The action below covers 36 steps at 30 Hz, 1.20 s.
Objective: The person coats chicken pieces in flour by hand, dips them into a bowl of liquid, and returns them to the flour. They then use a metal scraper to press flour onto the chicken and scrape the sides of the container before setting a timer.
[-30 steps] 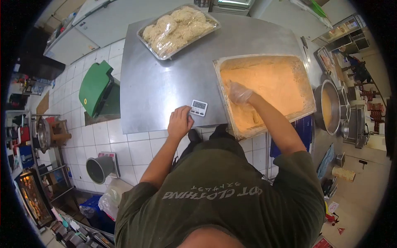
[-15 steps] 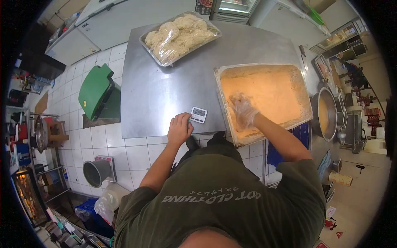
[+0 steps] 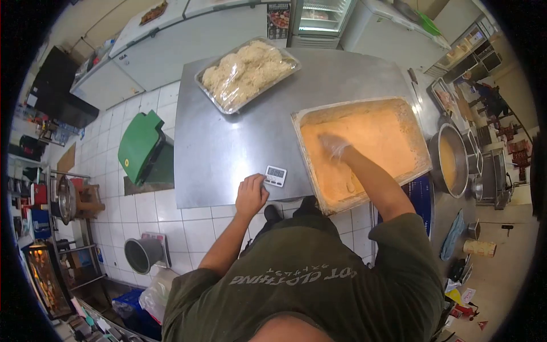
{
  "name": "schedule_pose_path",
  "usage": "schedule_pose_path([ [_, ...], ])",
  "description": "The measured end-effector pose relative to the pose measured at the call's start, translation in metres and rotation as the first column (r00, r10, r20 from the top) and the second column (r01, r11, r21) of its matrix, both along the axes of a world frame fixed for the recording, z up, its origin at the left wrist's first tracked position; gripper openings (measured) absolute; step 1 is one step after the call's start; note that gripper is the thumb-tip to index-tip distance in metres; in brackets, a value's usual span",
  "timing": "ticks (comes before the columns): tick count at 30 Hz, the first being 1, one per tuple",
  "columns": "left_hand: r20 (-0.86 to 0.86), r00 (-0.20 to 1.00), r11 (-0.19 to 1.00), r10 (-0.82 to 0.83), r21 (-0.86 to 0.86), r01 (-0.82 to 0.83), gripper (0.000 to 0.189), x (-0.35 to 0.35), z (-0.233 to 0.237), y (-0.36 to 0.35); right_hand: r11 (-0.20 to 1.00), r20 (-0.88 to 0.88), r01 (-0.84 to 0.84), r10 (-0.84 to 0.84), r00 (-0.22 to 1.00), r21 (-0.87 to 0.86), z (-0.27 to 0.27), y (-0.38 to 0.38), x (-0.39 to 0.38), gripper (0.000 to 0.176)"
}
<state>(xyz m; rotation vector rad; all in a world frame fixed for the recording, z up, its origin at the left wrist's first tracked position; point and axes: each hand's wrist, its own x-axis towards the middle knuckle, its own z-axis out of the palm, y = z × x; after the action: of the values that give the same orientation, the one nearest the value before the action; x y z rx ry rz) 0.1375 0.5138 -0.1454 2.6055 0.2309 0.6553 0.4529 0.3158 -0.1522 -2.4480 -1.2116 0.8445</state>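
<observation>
My left hand point(image 3: 251, 195) rests at the front edge of the steel table point(image 3: 228, 148), its fingers bent beside a small white digital timer point(image 3: 276, 176). My right hand point(image 3: 335, 146), in a clear plastic glove, is over the orange powder point(image 3: 376, 131) in a large rectangular tray point(image 3: 424, 162). Motion blurs its fingers, so whether they hold anything is unclear. At the back of the table, a metal tray point(image 3: 232, 108) carries pale, coated lumps point(image 3: 245, 71) under clear plastic wrap.
A green bin point(image 3: 139, 142) stands left of the table, with a grey bucket point(image 3: 139, 255) on the tiled floor. To the right are a metal bowl of yellowish liquid point(image 3: 449, 159) and a blue crate point(image 3: 419, 199). White freezers point(image 3: 171, 51) line the back.
My right hand has shifted slightly up and left within the powder tray and is more blurred. My left hand remains beside the timer. The camera view has shifted slightly.
</observation>
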Motion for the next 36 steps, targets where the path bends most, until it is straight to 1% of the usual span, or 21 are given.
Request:
schedule_pose_path([
  [1, 0.006, 1.0, 1.0, 0.001, -0.002, -0.001, 0.036, 0.0, 0.0, 0.0, 0.998, -0.054, -0.063, 0.062, 0.997, -0.024, 0.003, 0.003, -0.004, 0.043],
  [3, 0.015, 1.0, 1.0, 0.009, -0.011, -0.009, 0.036, 0.0, 0.001, 0.0, 0.833, 0.071, -0.441, 0.488, 0.87, -0.333, 0.064, 0.018, -0.038, 0.039],
  [5, 0.017, 1.0, 1.0, 0.013, -0.008, -0.013, 0.036, -0.002, 0.0, -0.002, 0.955, -0.155, -0.24, 0.214, 0.964, -0.173, 0.072, 0.009, -0.018, 0.03],
  [7, 0.023, 1.0, 1.0, 0.018, 0.001, -0.018, 0.036, 0.0, 0.0, 0.0, 0.991, -0.118, -0.089, 0.078, 0.99, -0.095, 0.079, 0.016, 0.0, 0.025],
  [8, 0.022, 1.0, 1.0, 0.019, 0.004, -0.019, 0.036, -0.002, 0.0, 0.0, 0.995, 0.041, -0.067, 0.07, 0.997, -0.074, 0.08, 0.019, 0.005, 0.024],
  [10, 0.02, 1.0, 1.0, 0.016, 0.004, -0.016, 0.036, -0.001, 0.001, -0.001, 0.973, 0.103, -0.186, 0.201, 0.974, -0.14, 0.067, 0.019, 0.006, 0.024],
  [11, 0.014, 1.0, 1.0, 0.013, 0.0, -0.013, 0.036, -0.001, 0.0, -0.001, 0.921, -0.011, -0.328, 0.333, 0.943, -0.213, 0.047, 0.017, 0.001, 0.024],
  [14, 0.009, 1.0, 1.0, 0.013, 0.0, -0.013, 0.036, -0.001, 0.002, 0.0, 0.778, 0.385, -0.451, 0.615, 0.688, -0.437, 0.032, 0.01, -0.047, 0.021],
  [15, 0.01, 1.0, 1.0, 0.014, 0.0, -0.014, 0.036, -0.001, 0.002, 0.0, 0.794, 0.534, -0.396, 0.606, 0.59, -0.462, 0.033, 0.008, -0.07, 0.02],
  [17, 0.016, 1.0, 1.0, 0.02, 0.005, -0.02, 0.037, -0.002, 0.001, -0.001, 0.926, 0.562, -0.271, 0.375, 0.737, -0.263, 0.039, 0.004, -0.09, 0.02],
  [20, 0.022, 1.0, 1.0, 0.01, 0.009, -0.01, 0.037, 0.0, 0.002, 0.0, 0.927, 0.395, -0.343, 0.376, 0.838, -0.154, 0.05, -0.006, -0.088, 0.023],
  [23, 0.024, 1.0, 1.0, 0.013, 0.007, -0.013, 0.036, 0.0, 0.001, 0.0, 0.89, -0.162, -0.443, 0.424, 0.891, -0.106, 0.032, -0.005, -0.026, 0.037],
  [25, 0.015, 1.0, 1.0, 0.017, 0.003, -0.017, 0.036, -0.004, -0.001, -0.002, 0.987, -0.359, 0.041, 0.018, 0.933, 0.156, 0.067, -0.006, -0.022, 0.035],
  [27, 0.016, 1.0, 1.0, 0.023, 0.008, -0.023, 0.036, -0.002, -0.001, 0.0, 0.998, 0.024, 0.033, -0.034, 0.999, 0.059, 0.086, -0.016, -0.006, 0.031],
  [29, 0.034, 0.999, 1.0, 0.01, 0.001, -0.01, 0.037, -0.002, 0.001, 0.001, 0.998, 0.182, 0.053, -0.049, 0.982, -0.016, 0.088, -0.023, 0.004, 0.029],
  [31, 0.056, 0.998, 1.0, 0.009, -0.012, -0.008, 0.036, -0.002, 0.004, 0.001, 0.995, 0.105, 0.069, -0.06, 0.993, -0.076, 0.072, -0.024, -0.005, 0.03],
  [32, 0.036, 0.999, 0.999, -0.007, -0.039, 0.008, 0.036, -0.001, 0.003, 0.0, 0.86, 0.309, -0.289, 0.436, 0.845, -0.421, 0.063, -0.017, -0.012, 0.028],
  [33, 0.016, 1.0, 0.998, -0.015, -0.063, 0.016, 0.036, -0.001, 0.001, 0.001, 0.497, 0.294, -0.429, 0.84, 0.456, -0.754, 0.056, -0.007, -0.024, 0.026],
  [34, -0.004, 1.0, 0.997, -0.008, -0.079, 0.008, 0.035, -0.002, -0.003, 0.004, 0.816, 0.374, -0.266, 0.492, 0.786, -0.514, 0.037, -0.01, -0.024, 0.026],
  [35, -0.115, 0.992, 0.979, -0.056, -0.2, 0.032, 0.035, -0.005, -0.012, 0.006, 0.971, 0.285, 0.005, 0.065, 0.956, -0.238, 0.019, -0.017, -0.018, 0.026],
  [36, -0.206, 0.975, 0.95, -0.081, -0.314, 0.012, 0.035, -0.006, -0.024, 0.006, 0.983, 0.356, -0.04, 0.102, 0.929, -0.177, 0.011, -0.021, -0.024, 0.028],
])
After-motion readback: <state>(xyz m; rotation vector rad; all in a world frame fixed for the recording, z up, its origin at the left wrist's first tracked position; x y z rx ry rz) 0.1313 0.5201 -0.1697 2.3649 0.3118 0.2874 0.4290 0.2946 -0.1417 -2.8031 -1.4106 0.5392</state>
